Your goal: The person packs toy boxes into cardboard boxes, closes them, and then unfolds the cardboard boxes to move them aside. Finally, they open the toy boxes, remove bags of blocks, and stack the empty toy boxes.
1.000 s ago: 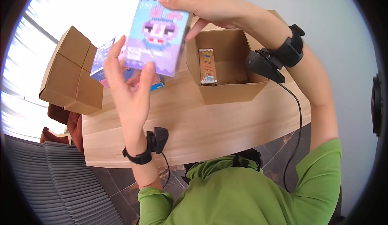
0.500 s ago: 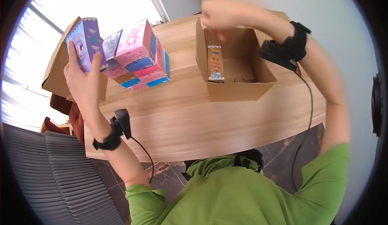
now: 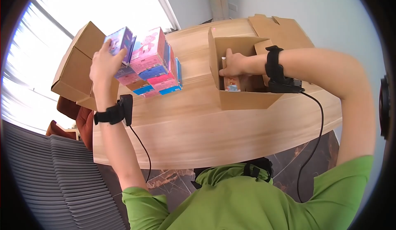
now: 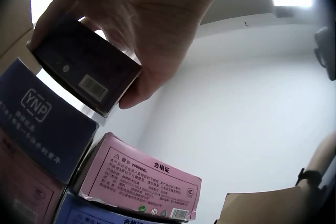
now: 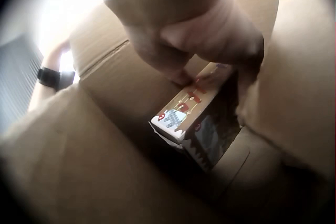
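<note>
Purple box (image 3: pixel 120 40) – pixel-art print, held up beside stack of toy boxes (image 3: pixel 154 62) on table (image 3: pixel 198 118), left hand (image 3: pixel 104 63) wrapped round it. Left wrist cam catches barcode on its underside, "YNP" on neighbouring blue box (image 4: pixel 39 121), pink one's (image 4: pixel 142 184) label in Chinese. Right hand (image 3: pixel 233 65) down in open carton (image 3: pixel 243 98), fingers gripping orange box (image 5: pixel 197 116) standing at inner wall – only right wrist cam shows it properly.

I sit at a light wooden table (image 3: pixel 198 122) with a rounded front edge. Beyond it, to my left, a large window (image 3: pixel 82 11) floods the room with bright daylight. A pale grey wall (image 3: pixel 313 3) runs ahead and to my right. Below the table lies a dark marbled tile floor (image 3: pixel 173 178). A grey ribbed surface (image 3: pixel 53 180) fills my lower left.
</note>
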`<state>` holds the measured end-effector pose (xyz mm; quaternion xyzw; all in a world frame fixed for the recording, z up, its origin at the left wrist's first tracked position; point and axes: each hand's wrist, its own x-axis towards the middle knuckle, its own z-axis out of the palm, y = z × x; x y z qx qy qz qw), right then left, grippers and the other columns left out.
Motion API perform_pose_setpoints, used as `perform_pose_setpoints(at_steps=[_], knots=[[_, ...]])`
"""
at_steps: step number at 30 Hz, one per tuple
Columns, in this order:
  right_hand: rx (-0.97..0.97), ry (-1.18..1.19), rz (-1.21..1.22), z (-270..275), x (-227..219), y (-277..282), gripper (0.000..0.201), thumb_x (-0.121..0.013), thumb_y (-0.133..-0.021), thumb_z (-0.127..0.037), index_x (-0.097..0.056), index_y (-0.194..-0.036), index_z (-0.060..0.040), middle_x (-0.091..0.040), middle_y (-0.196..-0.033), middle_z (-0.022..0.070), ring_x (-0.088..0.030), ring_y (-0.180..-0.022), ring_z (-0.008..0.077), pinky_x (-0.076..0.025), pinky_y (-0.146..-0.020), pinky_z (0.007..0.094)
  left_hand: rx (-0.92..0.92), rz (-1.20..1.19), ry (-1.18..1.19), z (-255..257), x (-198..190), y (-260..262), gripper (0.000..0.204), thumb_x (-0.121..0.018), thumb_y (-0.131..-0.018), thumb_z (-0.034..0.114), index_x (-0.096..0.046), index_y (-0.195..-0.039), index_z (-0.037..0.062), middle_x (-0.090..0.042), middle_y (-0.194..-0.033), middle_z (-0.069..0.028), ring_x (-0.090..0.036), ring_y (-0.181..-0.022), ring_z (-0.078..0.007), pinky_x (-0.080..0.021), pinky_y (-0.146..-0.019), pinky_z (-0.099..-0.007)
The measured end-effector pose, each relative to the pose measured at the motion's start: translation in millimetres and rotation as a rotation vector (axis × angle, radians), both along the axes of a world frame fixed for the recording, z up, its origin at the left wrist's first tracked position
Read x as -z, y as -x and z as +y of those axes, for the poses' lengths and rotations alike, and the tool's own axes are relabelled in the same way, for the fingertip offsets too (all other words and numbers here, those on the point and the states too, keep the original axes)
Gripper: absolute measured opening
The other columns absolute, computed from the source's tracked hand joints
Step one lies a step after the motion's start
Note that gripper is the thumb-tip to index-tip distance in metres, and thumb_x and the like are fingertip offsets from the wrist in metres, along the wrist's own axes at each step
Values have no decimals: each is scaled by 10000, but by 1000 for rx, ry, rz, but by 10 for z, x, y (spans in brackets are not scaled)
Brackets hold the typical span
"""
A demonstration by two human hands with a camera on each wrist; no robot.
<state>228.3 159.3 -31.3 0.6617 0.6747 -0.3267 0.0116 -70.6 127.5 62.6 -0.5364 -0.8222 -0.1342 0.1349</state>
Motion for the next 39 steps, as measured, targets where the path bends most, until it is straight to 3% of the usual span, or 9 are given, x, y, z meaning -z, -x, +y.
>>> perform_pose_setpoints(at_steps=[6,10,15,17,19,21,25,28,39], knots=[[-344,-24,-116,115,-13,-128,613,-653,-734,-185,-381,-1267,-52,-583,-956,185,-632,-765,296,-577,-516,377,-56,-17,-16,-69,71,-101,692,-472,-729,590,-424,-1309,216,-501,-1217,-175,-485,-1133,-321,-411,-906,-426],[-294,172,104,97,-798,-407,643,-601,-723,-111,-325,-1301,-56,-529,-779,91,-536,-562,146,-516,-425,278,-16,-103,-179,-225,-21,84,676,-357,-835,609,-384,-1334,153,-440,-1288,-186,-411,-1203,-329,-337,-978,-417],[-147,-3,942,86,-1360,-772,463,-600,-775,-122,-414,-1194,-61,-548,-1060,108,-609,-831,166,-549,-709,318,215,-905,-369,-170,249,510,643,-370,-886,509,-368,-1319,33,-435,-1300,-161,-416,-1198,-267,-303,-998,-341],[10,85,1183,196,-1453,-426,263,-454,-877,-164,-527,-1040,30,-624,-912,103,-625,-689,185,-552,-659,330,323,-1213,-440,-135,336,551,632,-376,-907,468,-361,-1314,-15,-434,-1305,-150,-417,-1195,-243,-290,-1006,-311],[-66,146,1476,353,-1254,-7,295,-561,-796,-177,-541,-978,54,-623,-900,118,-622,-670,175,-532,-550,288,412,-1559,-542,-68,426,412,581,-383,-913,431,-385,-1299,-3,-451,-1287,-140,-435,-1175,-231,-311,-990,-323],[-45,200,1389,553,-1162,386,392,-601,-786,-133,-437,-1132,-51,-550,-1049,100,-580,-920,180,-531,-775,381,486,-1744,-583,42,544,416,535,-385,-919,396,-410,-1276,-1,-470,-1267,-132,-454,-1153,-221,-332,-972,-334],[-46,-54,1183,615,-920,1016,383,-612,-799,-206,-464,-1110,-38,-557,-1037,107,-563,-943,195,-498,-772,376,472,-1734,-656,238,711,596,455,-377,-924,341,-470,-1174,-27,-529,-1171,-134,-510,-1071,-217,-372,-928,-342],[-193,-356,602,840,-692,1291,433,-598,-817,-304,-522,-1113,3,-578,-1025,156,-577,-889,232,-477,-745,353,391,-1564,-732,294,761,629,428,-379,-916,330,-500,-1108,-33,-556,-1077,-133,-534,-985,-198,-391,-878,-333],[-226,-292,634,732,-735,1216,589,-560,-835,-398,-450,-1184,64,-558,-1047,210,-592,-904,237,-498,-723,309,349,-1310,-740,247,782,585,446,-362,-926,325,-518,-1080,-63,-556,-1040,-111,-513,-944,-157,-386,-844,-307]])
